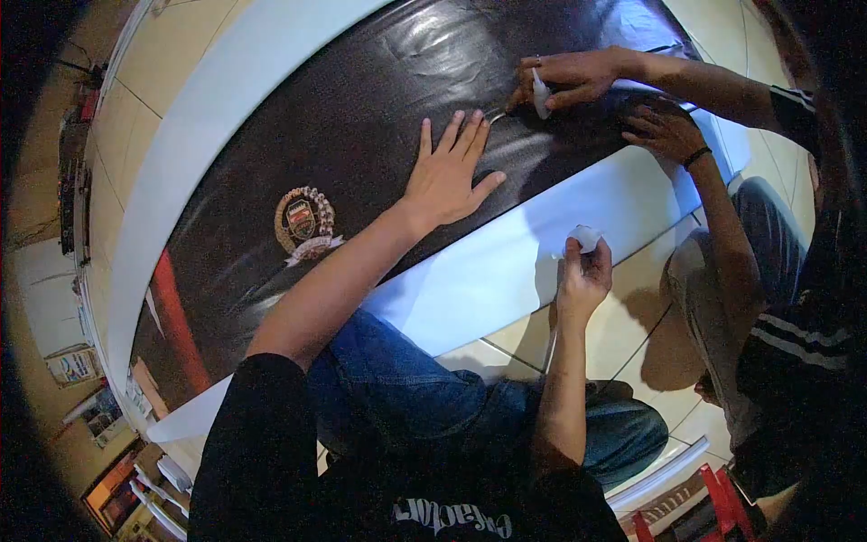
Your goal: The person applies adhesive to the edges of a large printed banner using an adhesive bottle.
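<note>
My left hand (449, 181) lies flat with its fingers spread on a dark, glossy printed banner sheet (361, 135). Up and left of my wrist, the sheet bears a round crest with a ribbon (305, 224). My right hand (587, 282) is raised over the white border strip (488, 271), its fingers closed around a small white plastic bottle (586, 238). Much of that bottle is hidden by the fingers. Wrinkles and light reflections show on the sheet beyond my left hand.
Across the sheet at right, a co-worker's hand (578, 79) holds a small white bottle with a pointed nozzle (541, 94). The co-worker's other hand (666, 135) presses on the sheet's edge. Tiled floor (533, 339) surrounds it; a red object (722, 501) sits at lower right.
</note>
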The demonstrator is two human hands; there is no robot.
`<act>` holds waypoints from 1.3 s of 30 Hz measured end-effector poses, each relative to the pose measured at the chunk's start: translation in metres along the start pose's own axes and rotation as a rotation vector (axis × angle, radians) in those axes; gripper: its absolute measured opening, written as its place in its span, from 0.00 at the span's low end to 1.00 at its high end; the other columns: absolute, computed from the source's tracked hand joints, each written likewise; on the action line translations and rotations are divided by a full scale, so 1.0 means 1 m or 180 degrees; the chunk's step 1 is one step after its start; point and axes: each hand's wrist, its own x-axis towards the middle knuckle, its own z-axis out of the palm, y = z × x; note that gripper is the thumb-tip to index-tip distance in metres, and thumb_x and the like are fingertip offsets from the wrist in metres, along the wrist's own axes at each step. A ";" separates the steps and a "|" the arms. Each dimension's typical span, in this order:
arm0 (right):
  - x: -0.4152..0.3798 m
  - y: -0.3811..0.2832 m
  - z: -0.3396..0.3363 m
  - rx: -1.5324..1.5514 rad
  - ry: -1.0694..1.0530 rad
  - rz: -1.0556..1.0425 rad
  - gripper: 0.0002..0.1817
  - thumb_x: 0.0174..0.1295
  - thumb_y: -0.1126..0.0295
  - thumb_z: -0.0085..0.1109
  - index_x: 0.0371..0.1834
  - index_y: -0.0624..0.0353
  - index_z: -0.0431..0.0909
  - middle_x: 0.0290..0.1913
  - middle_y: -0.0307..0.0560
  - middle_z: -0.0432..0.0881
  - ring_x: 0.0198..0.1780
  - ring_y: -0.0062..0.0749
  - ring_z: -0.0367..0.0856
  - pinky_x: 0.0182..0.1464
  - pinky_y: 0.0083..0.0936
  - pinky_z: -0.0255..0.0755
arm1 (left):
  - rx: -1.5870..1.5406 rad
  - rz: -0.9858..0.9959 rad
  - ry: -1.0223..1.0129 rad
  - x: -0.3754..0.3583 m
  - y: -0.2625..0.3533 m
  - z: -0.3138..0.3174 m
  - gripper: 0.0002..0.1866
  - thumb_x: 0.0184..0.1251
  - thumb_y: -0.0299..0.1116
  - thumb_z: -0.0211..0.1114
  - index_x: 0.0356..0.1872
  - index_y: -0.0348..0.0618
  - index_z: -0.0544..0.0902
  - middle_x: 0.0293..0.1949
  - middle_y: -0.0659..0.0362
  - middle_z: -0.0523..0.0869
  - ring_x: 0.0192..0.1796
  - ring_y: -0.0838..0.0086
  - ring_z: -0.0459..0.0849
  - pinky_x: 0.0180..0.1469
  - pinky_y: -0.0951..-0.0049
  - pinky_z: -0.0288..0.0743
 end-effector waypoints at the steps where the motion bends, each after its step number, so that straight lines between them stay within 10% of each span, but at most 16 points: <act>1: 0.000 0.000 -0.001 -0.0001 0.0001 0.0000 0.19 0.64 0.77 0.67 0.56 0.69 0.76 0.48 0.46 0.84 0.49 0.28 0.81 0.54 0.25 0.75 | -0.0001 0.0001 -0.0001 0.001 0.000 0.000 0.43 0.75 0.63 0.40 0.77 0.36 0.55 0.79 0.49 0.54 0.81 0.54 0.49 0.77 0.37 0.34; 39: 0.000 -0.006 0.001 -0.0461 0.0022 -0.0124 0.18 0.63 0.73 0.68 0.54 0.69 0.78 0.42 0.44 0.84 0.43 0.24 0.80 0.48 0.22 0.75 | -0.0143 0.0132 0.0236 0.022 0.010 0.009 0.42 0.74 0.62 0.44 0.75 0.34 0.59 0.77 0.46 0.59 0.79 0.51 0.53 0.76 0.36 0.39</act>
